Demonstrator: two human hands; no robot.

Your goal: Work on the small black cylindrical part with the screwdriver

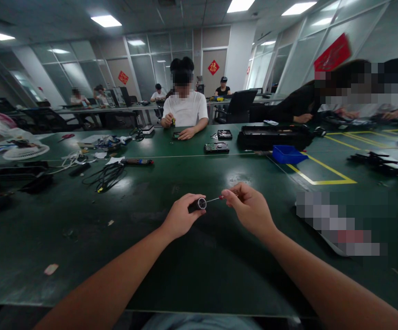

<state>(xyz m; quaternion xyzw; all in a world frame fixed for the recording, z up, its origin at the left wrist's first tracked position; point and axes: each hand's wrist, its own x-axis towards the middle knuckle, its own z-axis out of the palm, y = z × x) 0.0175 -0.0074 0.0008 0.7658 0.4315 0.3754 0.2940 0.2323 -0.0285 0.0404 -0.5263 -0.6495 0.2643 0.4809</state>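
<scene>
Left hand [180, 215]: fingers clamped on black cylinder [193, 207], held above tabletop [192, 275]. Right hand [254, 208]: fingers clamped on screwdriver [221, 197], shaft at the cylinder's ringed end. Blue bin [288, 155]: beyond cylinder, rightward.

The left hand [182, 215] covers part of the dark cylinder [193, 206]; the right hand [252, 208] hides most of the handle of the thin-shafted tool [221, 197], whose tip is too small to tell. Pixel blocks blur the pale item [334, 224].
</scene>
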